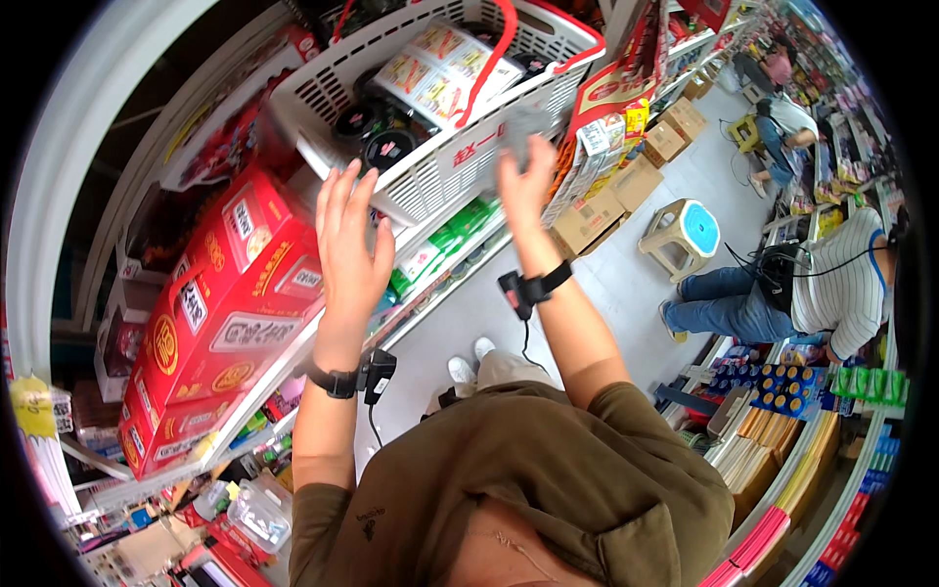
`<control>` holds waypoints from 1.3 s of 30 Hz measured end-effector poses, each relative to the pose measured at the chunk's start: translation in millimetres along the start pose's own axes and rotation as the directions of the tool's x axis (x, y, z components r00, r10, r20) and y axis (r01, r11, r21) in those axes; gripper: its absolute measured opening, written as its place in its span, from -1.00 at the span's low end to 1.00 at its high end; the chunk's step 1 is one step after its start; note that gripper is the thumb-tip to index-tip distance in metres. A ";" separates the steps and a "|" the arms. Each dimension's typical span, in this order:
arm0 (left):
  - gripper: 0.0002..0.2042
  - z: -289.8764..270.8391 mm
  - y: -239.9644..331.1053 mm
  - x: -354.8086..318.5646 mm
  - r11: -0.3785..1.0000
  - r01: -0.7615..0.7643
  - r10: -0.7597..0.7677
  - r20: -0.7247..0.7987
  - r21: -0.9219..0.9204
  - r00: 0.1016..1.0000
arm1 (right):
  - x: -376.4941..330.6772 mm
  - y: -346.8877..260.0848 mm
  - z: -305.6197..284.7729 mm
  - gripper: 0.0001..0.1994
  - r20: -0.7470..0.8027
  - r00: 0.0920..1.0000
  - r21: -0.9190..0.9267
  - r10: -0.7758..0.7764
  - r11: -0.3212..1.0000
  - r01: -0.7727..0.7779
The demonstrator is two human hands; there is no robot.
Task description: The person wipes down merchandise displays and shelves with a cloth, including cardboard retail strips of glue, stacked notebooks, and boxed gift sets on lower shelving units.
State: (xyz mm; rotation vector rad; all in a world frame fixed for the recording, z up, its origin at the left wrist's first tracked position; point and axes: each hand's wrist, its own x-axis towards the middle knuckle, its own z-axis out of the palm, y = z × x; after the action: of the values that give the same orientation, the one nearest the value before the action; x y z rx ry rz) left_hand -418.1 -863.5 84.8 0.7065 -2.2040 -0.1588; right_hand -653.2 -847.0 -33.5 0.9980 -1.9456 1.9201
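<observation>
A white plastic basket (pixel 460 186) with red handles stands on the shelf in front of me. Inside it are several black round-lidded containers (pixel 389 147) and a pack with an orange and white printed label (pixel 445 73). My left hand (pixel 350 245) is open, fingers stretched out by the basket's near left corner; whether it touches the basket I cannot tell. At the basket's right front side, my right hand (pixel 526 186) is closed on a grey cloth (pixel 526 132), which is blurred by motion. A black strap with a small device sits on each wrist.
Red gift boxes (pixel 230 313) are stacked left of the basket. Green packages (pixel 445 245) lie on the shelf below. Cardboard boxes (pixel 592 220) and a stool with a blue top (pixel 685 235) stand on the floor at right. A person in a striped shirt (pixel 836 274) bends at the opposite shelves, others farther off.
</observation>
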 end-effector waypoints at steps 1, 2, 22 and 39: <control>-0.49 6.0 -1.2 2.8 1.000 0.003 -0.003 -0.016 0.018 1.000 | -11.4 -6.7 11.8 -0.58 0.018 0.985 -0.008 -0.172 0.985 0.172; -0.50 9.1 -1.7 2.7 0.999 0.012 -0.011 -0.027 0.043 1.000 | -23.9 -31.7 11.0 -0.55 0.115 0.964 0.140 -0.240 0.965 0.223; -0.75 62.3 9.5 6.0 0.974 0.145 -0.071 -0.374 0.173 0.925 | 81.3 36.9 -14.3 -0.37 0.236 0.917 0.172 -0.323 0.942 0.287; -0.79 65.8 20.5 15.0 0.945 0.242 -0.118 -0.460 0.221 0.880 | 54.6 70.9 10.5 -0.25 0.417 0.819 0.494 0.394 0.658 -0.568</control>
State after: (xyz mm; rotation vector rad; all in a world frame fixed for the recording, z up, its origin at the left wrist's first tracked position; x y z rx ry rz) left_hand -482.9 -861.9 57.2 0.9971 -1.7338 0.2017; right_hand -733.3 -879.8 -58.0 0.9802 -1.9075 3.0015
